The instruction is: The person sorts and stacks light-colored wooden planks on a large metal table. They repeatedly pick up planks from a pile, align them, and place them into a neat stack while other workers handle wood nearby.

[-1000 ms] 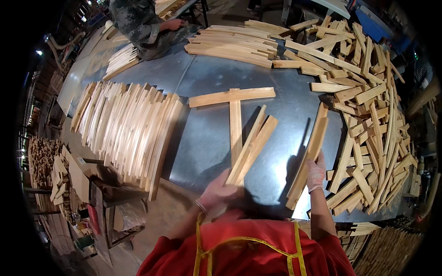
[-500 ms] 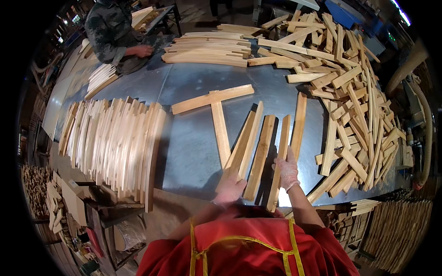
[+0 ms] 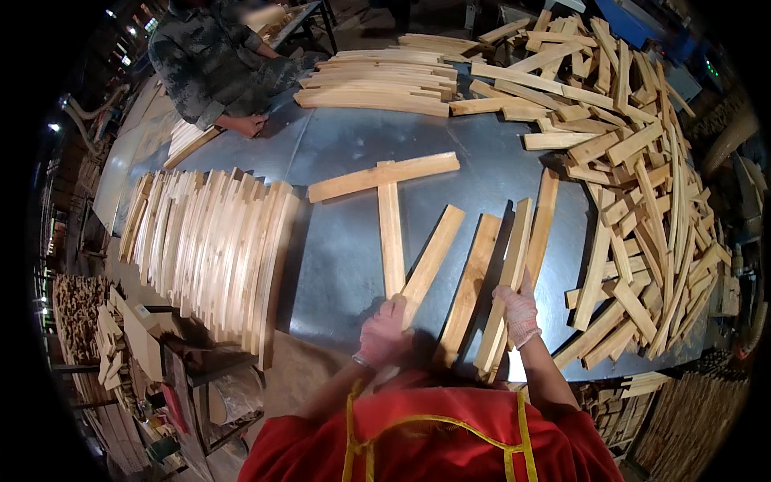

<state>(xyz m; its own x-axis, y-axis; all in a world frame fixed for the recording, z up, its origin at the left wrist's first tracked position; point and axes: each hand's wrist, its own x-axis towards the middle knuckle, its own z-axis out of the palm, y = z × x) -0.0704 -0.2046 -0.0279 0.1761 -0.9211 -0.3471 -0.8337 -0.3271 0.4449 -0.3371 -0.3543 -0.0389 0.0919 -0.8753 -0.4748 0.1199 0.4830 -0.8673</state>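
My left hand (image 3: 384, 331), in a pinkish work glove, is closed on the near end of a wooden slat (image 3: 435, 255) that slants away to the right. In a matching glove, my right hand (image 3: 518, 312) grips another slat (image 3: 516, 241) along its side, tilted to show a narrow edge. Between the two hands lies a loose slat (image 3: 471, 281). One more slat (image 3: 544, 210) rests just beyond my right hand. Farther off, a crosswise slat (image 3: 418, 167) lies over the end of a lengthwise slat (image 3: 390, 233). My fingertips are partly hidden by the wood.
A tight row of slats (image 3: 217, 249) fills the metal table's (image 3: 337, 281) left side. At the right spreads a jumbled slat heap (image 3: 634, 149). A stack of slats (image 3: 373, 84) lies at the far edge, beside a co-worker in camouflage clothing (image 3: 205, 64).
The slat in my left hand has turned from showing two faces to showing one broad face. My right hand's slat has tilted, showing more of its side. The whole view has shifted slightly.
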